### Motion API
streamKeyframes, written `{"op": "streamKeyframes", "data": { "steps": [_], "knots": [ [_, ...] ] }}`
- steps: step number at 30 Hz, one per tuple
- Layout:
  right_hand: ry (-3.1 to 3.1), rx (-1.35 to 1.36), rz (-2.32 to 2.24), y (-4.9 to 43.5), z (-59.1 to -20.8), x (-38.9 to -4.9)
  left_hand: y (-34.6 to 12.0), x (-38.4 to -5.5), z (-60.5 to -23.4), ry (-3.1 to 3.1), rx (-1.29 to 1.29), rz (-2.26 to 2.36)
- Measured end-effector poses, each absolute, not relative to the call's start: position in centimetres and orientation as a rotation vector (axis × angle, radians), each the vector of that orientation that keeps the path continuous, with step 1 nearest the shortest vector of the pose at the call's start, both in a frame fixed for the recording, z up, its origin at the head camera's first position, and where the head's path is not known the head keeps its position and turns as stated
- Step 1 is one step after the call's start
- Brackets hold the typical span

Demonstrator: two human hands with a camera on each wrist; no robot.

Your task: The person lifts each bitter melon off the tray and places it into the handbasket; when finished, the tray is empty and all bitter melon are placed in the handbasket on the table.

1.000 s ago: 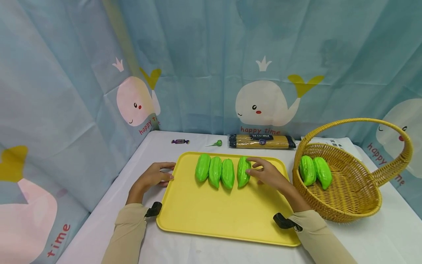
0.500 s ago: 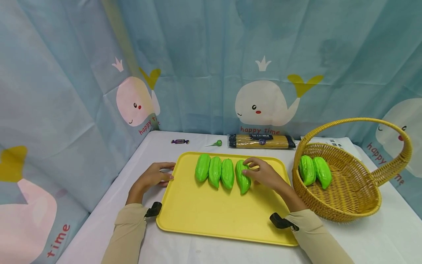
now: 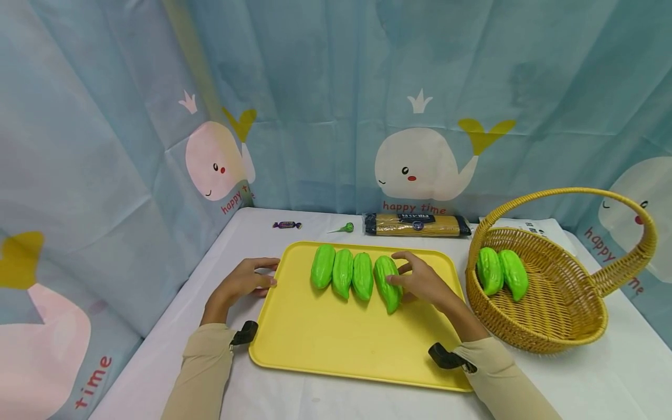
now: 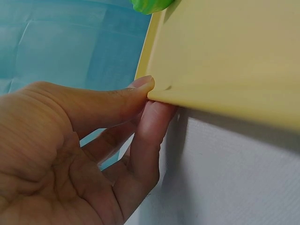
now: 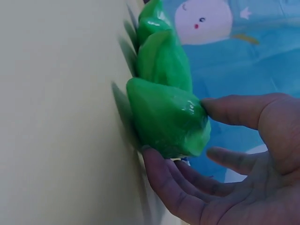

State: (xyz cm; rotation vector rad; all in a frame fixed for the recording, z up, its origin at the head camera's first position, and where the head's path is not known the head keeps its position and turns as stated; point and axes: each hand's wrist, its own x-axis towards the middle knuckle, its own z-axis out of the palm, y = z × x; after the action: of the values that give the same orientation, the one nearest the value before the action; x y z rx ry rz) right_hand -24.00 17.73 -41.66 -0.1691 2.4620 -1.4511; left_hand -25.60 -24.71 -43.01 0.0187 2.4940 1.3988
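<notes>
On the yellow tray several glossy green bitter melons lie in a row near its far edge. At the row's right end, my right hand pinches one bitter melon between thumb and fingers; its near tip is turned to the right and a small gap parts it from its neighbour. My left hand pinches the tray's left rim, thumb above and fingertips beneath. Two more bitter melons lie in the wicker basket at the right.
Behind the tray lie a purple-wrapped candy, a small green lollipop-like item and a pack of spaghetti. A printed white sheet is partly behind the basket. Its tall handle arches up. Whale-print curtains surround the table.
The rightmost bitter melon has moved left toward the row and a little nearer, its near tip turning right. My right hand has moved with it. The left hand stays on the tray's rim.
</notes>
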Motion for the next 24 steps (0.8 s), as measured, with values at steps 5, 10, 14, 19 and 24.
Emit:
{"op": "streamKeyframes", "data": {
  "steps": [5, 10, 14, 19, 24],
  "knots": [
    [2.471, -0.169, -1.441, 18.1, -41.3, -23.5, -24.6, -25.6, -43.0, 2.497, 0.019, 1.393],
    [2.464, -0.186, -1.457, 18.8, -40.5, -22.7, -24.7, -25.6, -42.9, 2.494, 0.031, 1.398],
    [2.46, -0.21, -1.484, 19.5, -39.5, -21.8, -24.7, -25.6, -42.9, 2.487, 0.028, 1.403],
    [2.458, -0.263, -1.498, 20.7, -37.9, -20.8, -24.7, -25.6, -43.0, 2.487, 0.024, 1.401],
    [2.44, -0.308, -1.517, 22.0, -36.0, -19.9, -24.7, -25.6, -43.0, 2.493, 0.03, 1.399]
  ]
}}
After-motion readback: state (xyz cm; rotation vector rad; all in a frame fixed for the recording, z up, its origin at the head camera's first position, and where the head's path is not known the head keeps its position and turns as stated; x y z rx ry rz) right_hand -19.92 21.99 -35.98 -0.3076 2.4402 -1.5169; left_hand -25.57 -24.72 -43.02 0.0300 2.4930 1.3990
